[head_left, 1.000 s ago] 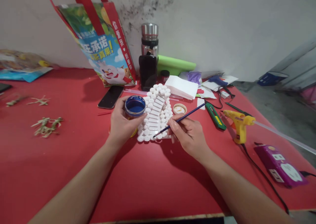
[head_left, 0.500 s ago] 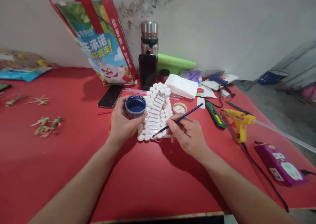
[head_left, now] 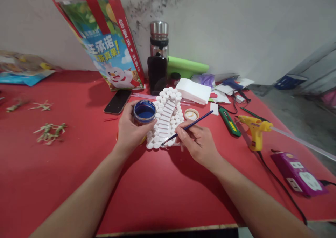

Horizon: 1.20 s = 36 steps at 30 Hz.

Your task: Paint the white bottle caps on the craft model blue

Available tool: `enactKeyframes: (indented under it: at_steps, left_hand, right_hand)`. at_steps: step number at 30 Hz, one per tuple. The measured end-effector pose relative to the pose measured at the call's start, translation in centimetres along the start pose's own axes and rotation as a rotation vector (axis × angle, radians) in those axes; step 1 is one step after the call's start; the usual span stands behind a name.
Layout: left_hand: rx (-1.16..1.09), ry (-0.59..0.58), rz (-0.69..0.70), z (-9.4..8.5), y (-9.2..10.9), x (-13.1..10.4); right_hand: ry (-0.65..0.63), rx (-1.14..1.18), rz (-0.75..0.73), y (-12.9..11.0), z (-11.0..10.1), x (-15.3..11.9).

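Note:
My left hand [head_left: 131, 131] is wrapped round a small open jar of blue paint [head_left: 144, 111], held upright over the left edge of a white craft piece [head_left: 164, 120]. That piece has rounded white lumps along both sides of a curved, stepped strip. Between the thumb and fingers of my right hand [head_left: 195, 140] is a thin dark blue paintbrush [head_left: 198, 120]. Its dark tip points down-left at the near end of the strip; whether it touches is unclear. Just right of the piece lies a round lid [head_left: 191, 114].
On the red table [head_left: 157, 192] stand a colourful bag [head_left: 112, 52] and a steel bottle [head_left: 159, 38] behind a black phone [head_left: 157, 73]. Another phone [head_left: 117, 101] lies flat. To the right are a green cutter [head_left: 229, 121], yellow glue gun [head_left: 254, 129] and purple power strip [head_left: 299, 173].
The brush in my right hand has tilted and shifted slightly left, its tip a little nearer the piece's front-left edge. My left hand and the jar have hardly moved.

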<state>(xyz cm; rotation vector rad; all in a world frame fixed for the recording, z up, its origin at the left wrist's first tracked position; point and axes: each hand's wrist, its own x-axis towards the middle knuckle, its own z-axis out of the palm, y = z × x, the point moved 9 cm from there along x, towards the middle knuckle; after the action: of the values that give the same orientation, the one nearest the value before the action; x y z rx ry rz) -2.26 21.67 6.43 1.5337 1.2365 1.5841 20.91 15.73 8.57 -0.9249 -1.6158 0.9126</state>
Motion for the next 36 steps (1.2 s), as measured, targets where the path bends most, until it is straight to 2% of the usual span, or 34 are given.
enactKeyframes:
  at_steps: [8,18,36]
  left_hand:
    - [0.029,-0.002,0.042,0.0,0.3,0.0]
    - [0.029,-0.005,0.006,-0.1,-0.1,-0.1]
    - [0.042,0.003,0.03,-0.1,0.2,-0.1]
  right_hand:
    - [0.03,-0.037,0.006,0.0,-0.3,0.1]
    - [0.063,-0.063,0.005,0.3,-0.9,0.3]
    - [0.044,-0.083,0.053,0.2,-1.0,0.3]
